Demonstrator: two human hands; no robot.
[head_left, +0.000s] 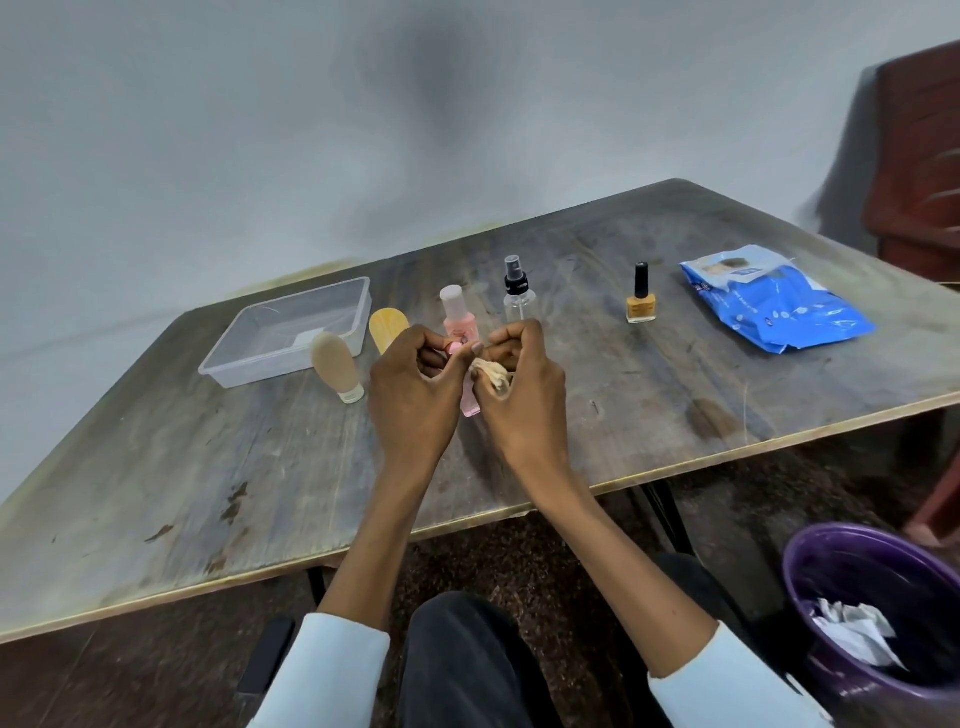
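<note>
Found left hand (415, 400) clenched round pink stick (470, 408), right hand (524, 400) pinching crumpled wipe (492, 375) against it, centre of frame, over table (675, 405). Judged hard rubbing likely to twist stick loose; farther back, feared knuckles toppling pink bottle (460, 323) and spray bottle (519, 299) just behind. Noted stick's long axis near upright in frame, lower end pointing toward bottom edge, upper end mostly hidden by fingers.
</note>
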